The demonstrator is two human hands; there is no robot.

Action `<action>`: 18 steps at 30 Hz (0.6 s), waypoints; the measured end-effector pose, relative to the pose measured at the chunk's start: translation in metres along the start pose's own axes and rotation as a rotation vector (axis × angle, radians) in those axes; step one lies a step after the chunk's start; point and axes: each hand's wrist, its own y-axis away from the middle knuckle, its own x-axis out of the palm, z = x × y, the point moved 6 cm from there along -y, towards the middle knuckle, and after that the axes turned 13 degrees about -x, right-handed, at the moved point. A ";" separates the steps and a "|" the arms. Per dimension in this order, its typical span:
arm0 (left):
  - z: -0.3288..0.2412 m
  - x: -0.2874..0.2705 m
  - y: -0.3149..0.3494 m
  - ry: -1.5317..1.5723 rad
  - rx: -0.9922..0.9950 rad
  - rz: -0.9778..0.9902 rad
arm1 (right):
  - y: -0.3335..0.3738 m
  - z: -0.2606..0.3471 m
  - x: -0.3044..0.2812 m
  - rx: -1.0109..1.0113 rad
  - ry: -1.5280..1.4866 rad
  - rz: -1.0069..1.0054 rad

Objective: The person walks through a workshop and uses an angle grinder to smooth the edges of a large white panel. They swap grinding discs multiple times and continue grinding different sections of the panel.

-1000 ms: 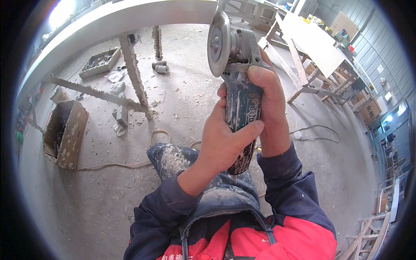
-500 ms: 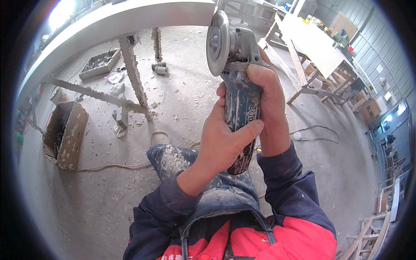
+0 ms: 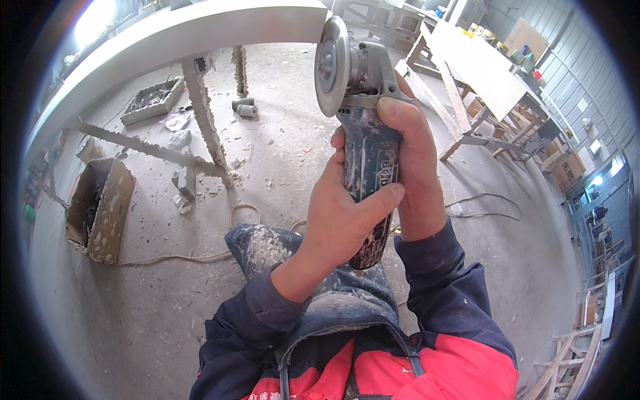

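Observation:
Between my hands is an angle grinder (image 3: 365, 150) with a dark green, dust-smeared body and a grey metal head. Its round pale disc (image 3: 333, 65) faces left, close to the end of a long white slab (image 3: 267, 25); whether the two touch I cannot tell. My left hand (image 3: 343, 210) is wrapped round the lower part of the body, its thumb lying across the front. Higher up, my right hand (image 3: 415, 160) grips the other side, with the thumb just below the grinder's head.
Plaster-crusted legs (image 3: 207, 113) carry the slab. On the dusty floor are a cardboard box (image 3: 113, 213), a shallow tray (image 3: 155, 110), grey cylinders (image 3: 245, 108) and a cord (image 3: 173, 257). A wooden trestle table (image 3: 477, 70) with a pale top stands far right.
The grinder's head has shifted very slightly to the left. Both hands keep the same hold.

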 end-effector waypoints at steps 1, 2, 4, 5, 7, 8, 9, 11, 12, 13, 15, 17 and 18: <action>0.000 0.000 0.000 0.002 0.001 0.001 | 0.000 -0.001 -0.001 -0.022 0.016 0.008; 0.000 0.001 0.000 0.005 0.002 0.002 | -0.001 -0.001 -0.001 -0.044 0.033 0.016; 0.000 0.001 0.000 0.003 -0.003 0.005 | -0.001 0.001 -0.002 -0.010 0.010 0.003; 0.000 0.001 0.000 0.002 -0.005 0.006 | -0.001 0.001 -0.002 0.008 -0.003 -0.003; -0.001 0.001 0.000 0.012 -0.001 0.007 | -0.002 0.002 -0.001 0.007 -0.008 0.008; -0.002 0.001 0.001 0.016 0.002 0.008 | -0.002 0.002 -0.001 0.005 -0.011 0.012; -0.003 0.002 0.001 0.013 0.007 0.005 | -0.002 0.003 -0.001 0.008 -0.009 0.009; -0.004 0.001 0.001 0.006 0.014 -0.002 | -0.002 0.002 -0.001 0.014 -0.004 -0.001; -0.003 0.001 0.001 0.012 0.002 0.001 | -0.002 0.002 0.000 0.011 0.000 0.001; -0.002 0.001 0.000 0.019 -0.010 0.005 | -0.002 0.002 0.000 0.008 0.007 0.002; -0.001 0.001 -0.001 0.018 -0.018 0.009 | -0.002 0.003 -0.001 0.006 0.015 0.001; 0.000 0.001 -0.002 0.001 -0.008 0.003 | -0.003 0.003 -0.001 0.008 0.013 0.001; 0.000 0.001 -0.002 0.003 -0.003 0.003 | -0.003 0.003 -0.001 0.008 0.009 0.004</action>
